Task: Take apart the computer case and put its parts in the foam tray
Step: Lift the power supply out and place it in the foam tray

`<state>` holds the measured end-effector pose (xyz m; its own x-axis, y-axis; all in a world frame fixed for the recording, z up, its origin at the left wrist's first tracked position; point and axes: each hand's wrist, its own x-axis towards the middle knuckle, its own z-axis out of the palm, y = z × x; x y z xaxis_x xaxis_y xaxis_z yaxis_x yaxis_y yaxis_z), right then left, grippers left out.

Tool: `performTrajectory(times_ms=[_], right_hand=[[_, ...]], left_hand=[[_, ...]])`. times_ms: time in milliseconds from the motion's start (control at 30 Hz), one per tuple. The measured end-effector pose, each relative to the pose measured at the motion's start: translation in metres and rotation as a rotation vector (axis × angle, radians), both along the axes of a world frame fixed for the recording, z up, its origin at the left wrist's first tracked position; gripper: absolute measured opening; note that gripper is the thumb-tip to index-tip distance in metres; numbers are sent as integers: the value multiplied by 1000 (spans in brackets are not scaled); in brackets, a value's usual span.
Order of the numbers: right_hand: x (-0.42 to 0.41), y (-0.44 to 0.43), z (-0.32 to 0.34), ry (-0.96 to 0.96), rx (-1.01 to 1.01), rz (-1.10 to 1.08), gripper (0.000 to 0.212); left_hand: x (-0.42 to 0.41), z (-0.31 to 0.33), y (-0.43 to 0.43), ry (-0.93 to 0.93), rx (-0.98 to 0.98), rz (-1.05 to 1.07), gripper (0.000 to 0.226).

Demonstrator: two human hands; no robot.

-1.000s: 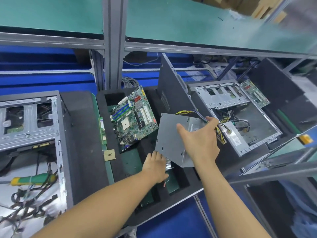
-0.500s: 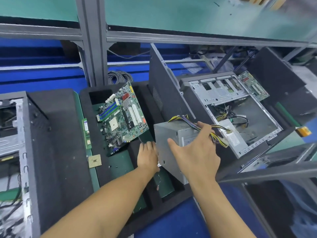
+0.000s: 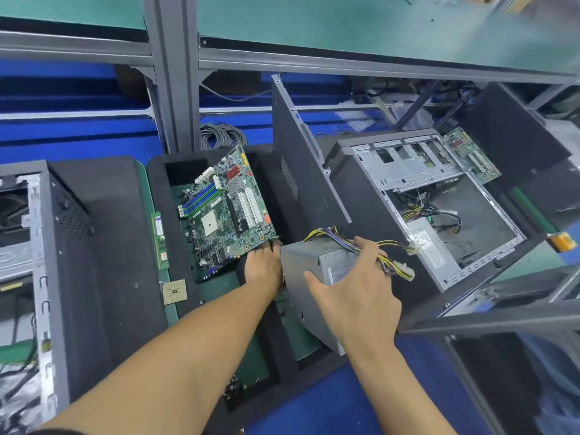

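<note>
My right hand [image 3: 354,296] grips a grey power supply [image 3: 309,271], thumb on its near side and fingers over its top, where they also hold the yellow and purple cable bundle [image 3: 339,238]. The unit stands tilted in a slot at the right of the black foam tray [image 3: 157,177]. With straight fingers, my left hand [image 3: 263,270] lies against the unit's left side, at the lower corner of the green motherboard [image 3: 226,208] that lies in the tray. To the right sits the opened computer case [image 3: 439,215] with loose wires inside.
A RAM stick [image 3: 159,240] and a CPU chip [image 3: 174,291] lie at the tray's left edge. A dark side panel [image 3: 298,171] stands between tray and case. Another open case [image 3: 47,246] sits at the left. Metal shelf posts [image 3: 169,73] rise behind.
The power supply has come down from above the tray into its right slot. My left hand has slid forward along the unit's side toward the motherboard's corner.
</note>
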<state>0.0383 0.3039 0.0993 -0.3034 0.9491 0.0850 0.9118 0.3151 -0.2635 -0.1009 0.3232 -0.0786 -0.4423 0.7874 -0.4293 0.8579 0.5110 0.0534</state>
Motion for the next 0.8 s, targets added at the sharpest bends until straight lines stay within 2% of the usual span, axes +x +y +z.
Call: performTrajectory(times_ms=[233, 333, 433, 600, 800], right_hand=[[7, -3, -9, -91, -42, 17, 85], [7, -5, -16, -148, -86, 25, 83], [6, -5, -21, -188, -126, 28, 81], [9, -5, -27, -211, -174, 24, 79], [30, -5, -30, -175, -164, -54, 81]], left_hand=[[-3, 1, -3, -79, 111, 51, 81], [-7, 4, -13, -112, 200, -4, 86], [-15, 6, -28, -89, 228, -153, 79], [-12, 6, -39, 10, 227, -490, 45], [4, 13, -31, 46, 199, -599, 39]])
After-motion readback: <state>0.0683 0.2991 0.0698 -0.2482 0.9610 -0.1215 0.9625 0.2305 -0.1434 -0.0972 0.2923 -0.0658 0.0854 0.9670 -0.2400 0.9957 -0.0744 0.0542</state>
